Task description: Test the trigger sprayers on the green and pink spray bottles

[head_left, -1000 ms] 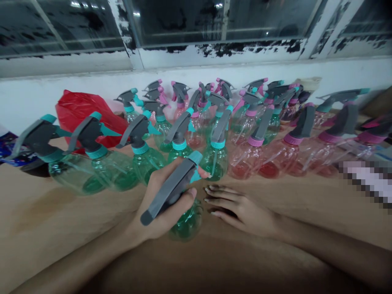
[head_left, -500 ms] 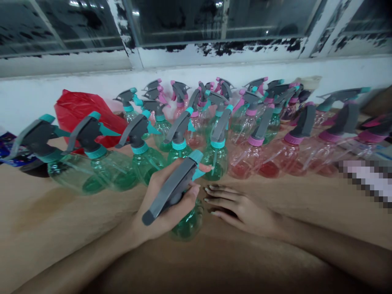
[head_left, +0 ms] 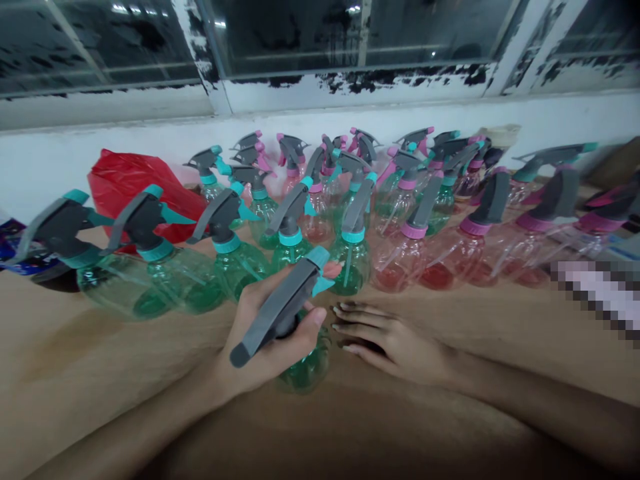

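The left grip [head_left: 289, 349] clasps a translucent green spray bottle [head_left: 287, 303], grey-headed and turquoise-tipped, hiding its neck; the right grip [head_left: 395, 343] lies outstretched alongside.

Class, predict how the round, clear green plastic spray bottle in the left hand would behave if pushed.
The bottle may tip: its grey plastic sprayer head tops a rounded body. Its glossy walls suggest it may be slippery.

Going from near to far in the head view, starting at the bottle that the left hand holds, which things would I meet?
Held spray bottle → front row of spray bottles → red plastic bag → white wall → windows.
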Tool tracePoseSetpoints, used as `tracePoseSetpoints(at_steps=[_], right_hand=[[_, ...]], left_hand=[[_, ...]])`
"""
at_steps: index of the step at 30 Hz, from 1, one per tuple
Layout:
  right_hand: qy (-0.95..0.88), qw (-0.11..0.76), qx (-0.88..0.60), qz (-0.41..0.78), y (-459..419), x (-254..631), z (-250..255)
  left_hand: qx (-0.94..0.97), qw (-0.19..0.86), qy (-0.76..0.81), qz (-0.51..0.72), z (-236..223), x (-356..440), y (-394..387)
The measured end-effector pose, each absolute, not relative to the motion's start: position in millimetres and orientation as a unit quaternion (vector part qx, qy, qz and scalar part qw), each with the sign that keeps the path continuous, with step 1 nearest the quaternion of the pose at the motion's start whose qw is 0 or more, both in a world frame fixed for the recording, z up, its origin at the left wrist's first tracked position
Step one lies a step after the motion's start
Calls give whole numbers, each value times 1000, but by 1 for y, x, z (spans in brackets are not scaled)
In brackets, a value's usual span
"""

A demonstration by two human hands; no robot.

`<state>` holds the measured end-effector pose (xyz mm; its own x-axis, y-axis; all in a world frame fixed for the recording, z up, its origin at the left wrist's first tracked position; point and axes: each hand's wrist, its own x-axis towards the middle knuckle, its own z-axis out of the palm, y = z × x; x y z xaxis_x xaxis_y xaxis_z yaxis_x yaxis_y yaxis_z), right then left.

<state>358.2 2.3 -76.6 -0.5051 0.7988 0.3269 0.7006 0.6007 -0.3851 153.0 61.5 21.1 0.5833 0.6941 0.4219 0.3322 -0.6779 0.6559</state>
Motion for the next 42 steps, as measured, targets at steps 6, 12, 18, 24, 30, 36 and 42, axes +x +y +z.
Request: tracePoseSetpoints(at_steps=[6,12,18,24,30,36,42], right_hand=[[-863,242,-430,104,3,359,-78],[-858,251,-435,104,2,358,-77],[-865,244,-426,101,0,357,-77],[-877,192,-437,59,-2,351,-71],[-871,168,-460,34,2,318,-49],[-895,218,-382,74,21,241,-13],[-870,349,-343,58,52,144,23]], left_hand=[[858,278,279,329,23,157,60],[851,258,347,299,13,151,57],[861,276,340,257,4,127,41],[848,300,351,261,10,87,25],[819,133,482,281,12,16,10],[762,152,540,323,-1,-65,15],[663,169,576,447,-3,-113,50]])
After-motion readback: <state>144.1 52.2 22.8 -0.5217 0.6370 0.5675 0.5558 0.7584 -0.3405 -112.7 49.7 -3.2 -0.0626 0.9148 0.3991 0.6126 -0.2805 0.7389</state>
